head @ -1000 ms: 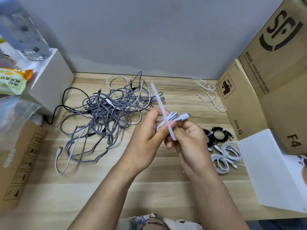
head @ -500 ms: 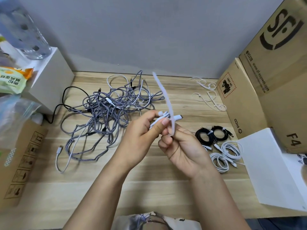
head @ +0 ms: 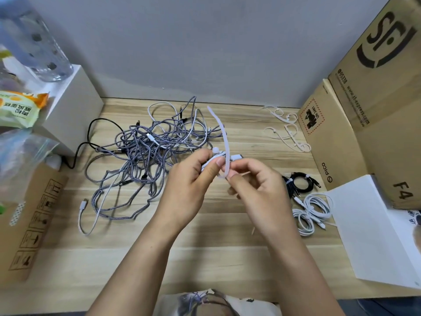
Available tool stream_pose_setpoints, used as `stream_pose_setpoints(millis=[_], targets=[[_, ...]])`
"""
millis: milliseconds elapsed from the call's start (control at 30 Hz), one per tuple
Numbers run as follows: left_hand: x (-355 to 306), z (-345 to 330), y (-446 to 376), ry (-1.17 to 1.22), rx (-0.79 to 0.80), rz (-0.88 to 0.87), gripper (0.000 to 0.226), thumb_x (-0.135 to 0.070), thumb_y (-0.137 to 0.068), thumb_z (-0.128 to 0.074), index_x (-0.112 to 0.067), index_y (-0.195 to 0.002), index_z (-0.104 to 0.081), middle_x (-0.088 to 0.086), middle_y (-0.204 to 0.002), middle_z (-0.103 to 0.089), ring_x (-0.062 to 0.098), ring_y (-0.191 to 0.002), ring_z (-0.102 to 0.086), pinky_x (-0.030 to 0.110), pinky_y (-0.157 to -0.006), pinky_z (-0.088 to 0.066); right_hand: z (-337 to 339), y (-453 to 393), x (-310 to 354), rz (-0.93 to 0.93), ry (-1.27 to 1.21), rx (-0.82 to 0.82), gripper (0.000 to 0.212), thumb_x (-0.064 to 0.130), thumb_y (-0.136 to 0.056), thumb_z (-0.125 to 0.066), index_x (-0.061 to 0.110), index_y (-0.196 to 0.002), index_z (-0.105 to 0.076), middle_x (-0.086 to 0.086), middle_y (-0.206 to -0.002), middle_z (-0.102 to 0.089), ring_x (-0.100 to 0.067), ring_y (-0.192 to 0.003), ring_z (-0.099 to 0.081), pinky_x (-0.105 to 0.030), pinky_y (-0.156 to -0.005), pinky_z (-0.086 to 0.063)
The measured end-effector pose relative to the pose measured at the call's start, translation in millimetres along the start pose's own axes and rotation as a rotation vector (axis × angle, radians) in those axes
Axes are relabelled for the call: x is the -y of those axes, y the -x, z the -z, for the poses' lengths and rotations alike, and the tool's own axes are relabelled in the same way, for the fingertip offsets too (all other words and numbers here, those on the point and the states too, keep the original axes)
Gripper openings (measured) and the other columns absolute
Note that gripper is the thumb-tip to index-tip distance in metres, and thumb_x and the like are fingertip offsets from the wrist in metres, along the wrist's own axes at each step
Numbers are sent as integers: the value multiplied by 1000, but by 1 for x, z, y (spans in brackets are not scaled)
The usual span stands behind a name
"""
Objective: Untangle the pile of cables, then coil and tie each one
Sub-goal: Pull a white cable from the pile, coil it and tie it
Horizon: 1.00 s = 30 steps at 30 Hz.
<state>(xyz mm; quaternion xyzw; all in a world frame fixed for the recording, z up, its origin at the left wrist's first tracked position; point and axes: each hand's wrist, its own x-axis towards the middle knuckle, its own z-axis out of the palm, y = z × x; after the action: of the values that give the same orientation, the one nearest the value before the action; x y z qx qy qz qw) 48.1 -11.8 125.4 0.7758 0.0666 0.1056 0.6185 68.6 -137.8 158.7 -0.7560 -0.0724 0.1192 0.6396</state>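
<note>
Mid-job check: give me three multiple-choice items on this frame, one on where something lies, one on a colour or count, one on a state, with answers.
1. Where do the finished coils lie relative to the tangled pile?
A. On its right
B. On its left
C. On top of it

2. What colours are the tied coils on the table?
A. All black
B. All white
C. Black and white

3. What is the strap tie's state?
A. Lying flat on the table
B. Pinched by the right hand, free end sticking up
C. Still among the spare ties

Answers:
1 A: black coils and white coils sit beside the cardboard box.
2 C: both colours show.
3 B: the right hand pinches it against the bundle the left hand holds.
</note>
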Motion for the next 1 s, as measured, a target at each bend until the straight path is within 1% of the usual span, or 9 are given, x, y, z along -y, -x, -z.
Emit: stream_pose_setpoints(millis=[67,167,267,367,467,567,700,800,1000], targets=[[1,0,1,11,8,5,39,-53,-81,-46,-16,-77,-57,-8,-60,-41,11,-61,-35,35,-57,-30,2,2,7,60,-54,37,8,27,-78,-59,26,-77,-68,14,-70,-66,1,-65,-58,-12,-61,-43],[1,-3,2,-16,14,-1,37,-51,-81,-46,-17,-78,-58,-3,-62,-47,12,-62,-39,35,-59,-35,0,4,14,117,-213,90,14,27,-82,-58,16,-82,-68,8,-72,-66,-1,-68,-58,-10,-64,-43],[2,-3,1,1,6,30,27,-48,-83,-51,-26,-68,-56,1,-58,-50,15,-59,-40,36,-60,-36,-3,10,18,142,-428,107,20,33,-83,-66,22,-66,-65,4,-55,-54,-12,-57,-54,-19,-65,-47],[4,-1,-2,84,-25,83,27,-43,-87,-51,-24,-68,-55,-3,-50,-52,18,-50,-46,35,-56,-39,-5,16,21,81,-587,158,30,39,-80,-52,22,-56,-58,5,-45,-39,-16,-43,-46,-27,-66,-51],[4,-3,-3,141,-45,101,28,-40,-87,-51,-26,-64,-55,-8,-47,-50,14,-47,-41,29,-51,-31,-9,17,21,48,-661,226,38,38,-88,-47,20,-54,-52,11,-46,-37,-10,-38,-34,-25,-58,-46],[4,-3,-4,222,-46,112,26,-48,-80,-54,-28,-65,-59,-4,-49,-52,23,-48,-43,33,-51,-35,-10,16,21,-10,-624,290,38,40,-84,-47,20,-52,-47,11,-45,-34,-6,-39,-30,-27,-50,-30],[3,0,-4,200,-66,60,26,-50,-79,-54,-27,-68,-61,-4,-52,-55,20,-54,-47,37,-58,-36,-8,13,20,-59,-528,283,38,28,-85,-43,20,-48,-41,14,-43,-28,-7,-40,-17,-36,-51,-9],[-1,0,-1,112,-98,3,30,-47,-83,-53,-19,-73,-58,-3,-58,-57,25,-61,-49,48,-62,-43,-9,10,19,-95,-464,249,39,24,-82,-43,22,-43,-39,14,-41,-28,-7,-38,-17,-33,-50,-11],[-12,-2,3,-126,-142,-72,25,-47,-86,-45,-28,-74,-55,-5,-57,-60,23,-57,-54,41,-61,-44,-12,7,19,-168,-419,128,50,8,-94,-41,12,-45,-32,11,-35,-30,-5,-32,-22,-31,-49,-16]])
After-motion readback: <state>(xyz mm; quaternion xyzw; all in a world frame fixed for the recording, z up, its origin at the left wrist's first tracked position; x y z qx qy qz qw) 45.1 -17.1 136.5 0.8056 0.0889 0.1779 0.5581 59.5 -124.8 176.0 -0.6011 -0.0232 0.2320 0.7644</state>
